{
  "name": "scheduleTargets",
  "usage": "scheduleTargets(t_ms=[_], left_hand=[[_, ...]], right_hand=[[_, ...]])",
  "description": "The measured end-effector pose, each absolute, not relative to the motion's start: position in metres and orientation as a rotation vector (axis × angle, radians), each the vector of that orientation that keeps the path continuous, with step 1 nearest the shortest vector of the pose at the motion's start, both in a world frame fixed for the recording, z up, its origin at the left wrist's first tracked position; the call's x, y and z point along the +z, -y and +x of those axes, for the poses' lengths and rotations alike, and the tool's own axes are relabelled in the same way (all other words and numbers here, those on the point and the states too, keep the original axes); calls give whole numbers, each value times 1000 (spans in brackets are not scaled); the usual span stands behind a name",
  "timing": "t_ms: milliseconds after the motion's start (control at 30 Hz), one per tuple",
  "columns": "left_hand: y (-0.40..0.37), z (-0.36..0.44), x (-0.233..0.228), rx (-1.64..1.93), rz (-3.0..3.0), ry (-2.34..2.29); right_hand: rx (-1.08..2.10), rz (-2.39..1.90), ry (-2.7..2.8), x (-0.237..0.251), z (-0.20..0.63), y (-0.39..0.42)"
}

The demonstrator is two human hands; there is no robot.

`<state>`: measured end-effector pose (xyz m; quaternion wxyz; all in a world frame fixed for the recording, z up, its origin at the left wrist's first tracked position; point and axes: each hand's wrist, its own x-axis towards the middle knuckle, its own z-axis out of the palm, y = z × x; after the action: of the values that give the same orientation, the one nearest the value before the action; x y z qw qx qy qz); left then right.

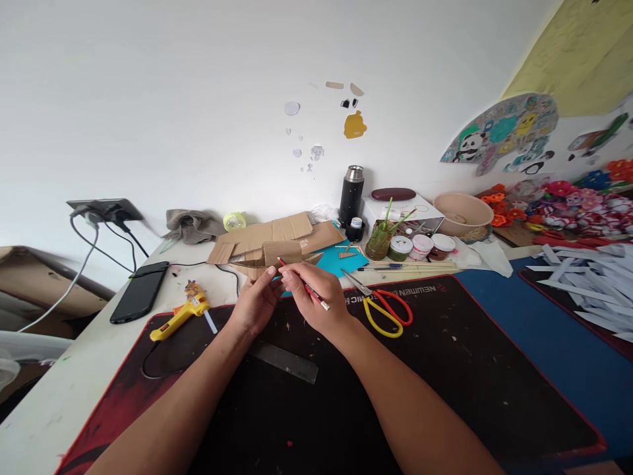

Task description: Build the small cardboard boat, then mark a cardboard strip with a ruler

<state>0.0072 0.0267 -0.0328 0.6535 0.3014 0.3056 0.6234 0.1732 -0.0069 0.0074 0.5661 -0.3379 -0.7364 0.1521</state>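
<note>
My right hand [319,293] grips a red and black pencil [311,290], its white eraser end pointing down to the right. My left hand [257,303] is closed, thumb and fingers drawn together close to the right fingertips. What it holds, if anything, is hidden. Just beyond both hands are cut pieces of brown cardboard [281,253]. I cannot tell whether the fingers touch them. Below the hands a flat grey metal ruler [289,365] lies on the black mat [445,382]. Scissors [383,307] with one red and one yellow handle lie right of my right hand.
Left are a yellow glue gun [180,318] and a black phone [140,292]. Behind stand a black thermos [351,198], paint jars [422,247], a murky jar with green brushes [378,243] and a beige bowl [462,212]. White paper strips [588,284] pile up at right.
</note>
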Motion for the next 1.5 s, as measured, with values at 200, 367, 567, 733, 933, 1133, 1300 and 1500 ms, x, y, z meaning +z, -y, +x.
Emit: scheduleTargets(t_ms=[200, 367, 567, 733, 933, 1133, 1300, 1500], left_hand=[[-27, 8, -33, 1422, 663, -683], [-27, 8, -32, 1434, 649, -676], [-29, 6, -36, 1454, 652, -661], [-30, 5, -38, 1448, 653, -659], [-30, 3, -32, 1446, 628, -630], [-30, 2, -28, 1436, 613, -629], [-28, 2, -28, 1432, 633, -634], [-27, 2, -27, 1421, 649, -645]], right_hand=[[357, -796, 1724, 7, 173, 7], [355, -794, 1723, 7, 172, 7], [362, -786, 1700, 8, 172, 7], [338, -775, 1676, 7, 173, 7], [329, -832, 1643, 8, 175, 8], [340, -847, 1617, 8, 176, 7], [326, -862, 1628, 8, 177, 7], [346, -854, 1606, 6, 175, 6]])
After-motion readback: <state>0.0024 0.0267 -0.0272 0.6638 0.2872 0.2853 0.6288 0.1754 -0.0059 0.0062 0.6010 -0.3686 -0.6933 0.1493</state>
